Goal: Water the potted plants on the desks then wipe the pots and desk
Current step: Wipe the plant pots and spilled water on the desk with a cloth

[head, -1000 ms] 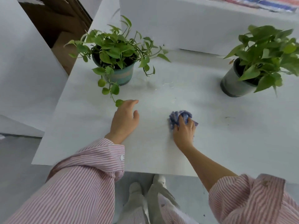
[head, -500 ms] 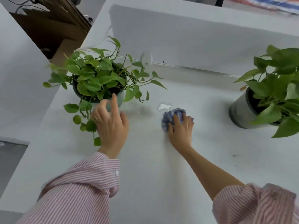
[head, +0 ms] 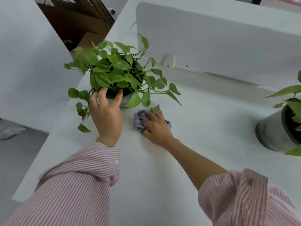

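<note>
A leafy green plant in a teal pot (head: 126, 101) stands at the left of the white desk (head: 203, 124). My left hand (head: 106, 115) grips the near rim of that pot, fingers curled over its edge among the leaves. Right beside it, my right hand (head: 157, 126) presses a crumpled blue cloth (head: 138, 119) flat on the desk just right of the pot. A second plant in a grey pot (head: 272, 136) stands at the right edge of view.
A white divider panel (head: 219, 39) runs along the back of the desk, with a small white clip (head: 168, 60) at its base. The desk's left edge drops to a grey floor. Trailing vines hang toward that edge.
My left hand has reached forward from the desk surface and taken hold of the teal pot's rim. My right hand has slid the cloth forward toward the pot.
</note>
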The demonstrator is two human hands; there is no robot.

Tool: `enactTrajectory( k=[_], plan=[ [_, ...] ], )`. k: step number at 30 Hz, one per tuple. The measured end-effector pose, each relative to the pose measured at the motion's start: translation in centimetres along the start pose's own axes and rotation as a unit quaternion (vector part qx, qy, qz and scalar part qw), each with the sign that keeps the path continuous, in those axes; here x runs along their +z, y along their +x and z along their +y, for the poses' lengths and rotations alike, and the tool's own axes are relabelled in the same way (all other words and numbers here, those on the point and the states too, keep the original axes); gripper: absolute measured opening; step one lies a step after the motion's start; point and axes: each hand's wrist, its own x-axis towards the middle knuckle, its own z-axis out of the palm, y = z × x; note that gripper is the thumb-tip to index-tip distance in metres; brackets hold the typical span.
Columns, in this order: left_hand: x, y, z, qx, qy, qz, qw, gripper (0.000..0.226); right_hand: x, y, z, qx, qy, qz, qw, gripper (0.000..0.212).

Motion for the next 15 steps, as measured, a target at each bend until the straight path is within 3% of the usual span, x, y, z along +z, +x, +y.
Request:
enactTrajectory(
  k=[2, 4, 8, 10, 12, 15],
  plan=[
    [0.2, 0.9, -0.8, 0.004, -0.008, -0.01, 1.0, 0.039, -0.2, -1.2, 0.5, -0.035, 0.013, 0.001, 0.999, 0.041],
    [0.2, 2.0, -1.6, 0.004, -0.024, -0.028, 0.999, 0.039, -1.1, -2.1, 0.9, -0.031, 0.042, 0.054, 0.997, 0.037],
    [-0.4, 3.3, -2.7, -0.003, -0.078, -0.074, 0.994, 0.042, -3.4, -0.8, 2.0, 0.18, 0.082, 0.172, 0.965, 0.047],
    [-0.6, 3.5, -3.3, 0.005, -0.099, -0.087, 0.991, 0.041, -3.9, 1.8, 2.1, 0.236, 0.057, 0.158, 0.957, 0.057],
    [-0.6, 3.1, -4.1, 0.033, -0.103, -0.092, 0.99, 0.037, -3.9, 4.4, 1.4, 0.239, 0.022, 0.138, 0.961, 0.06],
    [-0.8, 1.2, -5.3, 0.086, -0.113, -0.1, 0.985, 0.039, -2.5, 6.1, -0.8, 0.213, 0.009, 0.082, 0.973, 0.044]
  ],
)
